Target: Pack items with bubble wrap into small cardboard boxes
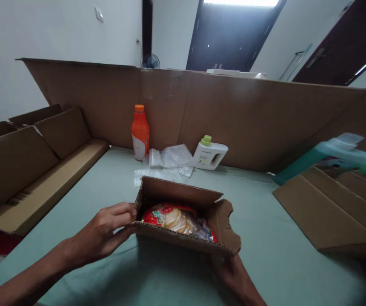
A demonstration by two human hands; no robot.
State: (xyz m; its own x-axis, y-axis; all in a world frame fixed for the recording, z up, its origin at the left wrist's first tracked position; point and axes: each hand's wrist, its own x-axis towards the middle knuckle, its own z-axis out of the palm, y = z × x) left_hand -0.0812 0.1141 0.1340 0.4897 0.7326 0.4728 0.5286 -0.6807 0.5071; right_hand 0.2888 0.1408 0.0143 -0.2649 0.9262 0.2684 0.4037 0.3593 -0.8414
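Observation:
A small open cardboard box (183,243) is held tilted toward me above the table. Inside it lies a red and clear plastic snack packet (170,217) with pale round pieces showing. My left hand (114,225) pinches the box's left end, thumb below and fingers at the upper edge. Under the box's right part is my right hand (232,274), which grips it from below; most of its fingers are hidden behind the cardboard. The right end flap (226,225) stands open, with a curved cut-out in its edge.
Behind the box lie bubble wrap sheets (173,159), between an orange bottle (140,134) and a white jug with a green cap (209,154). Cardboard boxes (20,161) line the left side. At right are another carton (336,212) and a teal liquid container (310,159). A cardboard wall (234,114) closes the back.

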